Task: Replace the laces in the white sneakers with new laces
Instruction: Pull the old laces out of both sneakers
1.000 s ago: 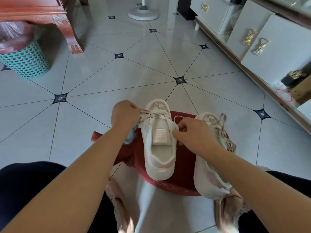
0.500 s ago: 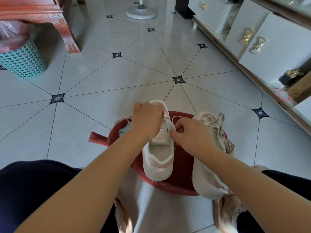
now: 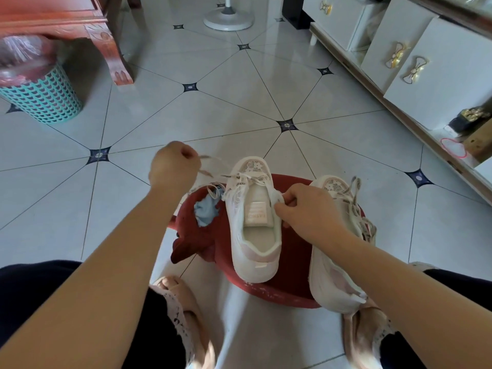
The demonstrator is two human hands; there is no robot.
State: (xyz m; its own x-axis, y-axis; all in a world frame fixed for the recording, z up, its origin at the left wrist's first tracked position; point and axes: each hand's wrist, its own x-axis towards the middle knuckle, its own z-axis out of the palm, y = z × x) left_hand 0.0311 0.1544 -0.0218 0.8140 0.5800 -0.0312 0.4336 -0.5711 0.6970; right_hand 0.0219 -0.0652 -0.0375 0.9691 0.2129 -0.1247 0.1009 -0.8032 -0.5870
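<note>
The first sneaker stands in the middle of the red stool, toe toward the far edge and heel reaching the near edge, so its open throat faces the person and both rows of eyelets are within easy reach. The left hand is clenched around the lace and holds it out past the stool's far left edge, off to the side of the shoe. The strand runs taut from the fist back across the eyelets near the toe, which suggests a pull through the holes. The right hand pinches the right rim of the upper beside the tongue, most likely to brace the light shoe so the sideways tug does not drag it across the seat. Only the toe end is crossed by lace and the eyelets nearer the tongue look bare. Whether this strand is going in or coming out I cannot tell. The second sneaker sits along the stool's right edge, partly under the right forearm, its heel hanging over the near right edge and its own patterned lace threaded and loose at the toe; it seems parked there to wait its turn. A crumpled blue cloth lies at the left edge, just beside the first sneaker.
</note>
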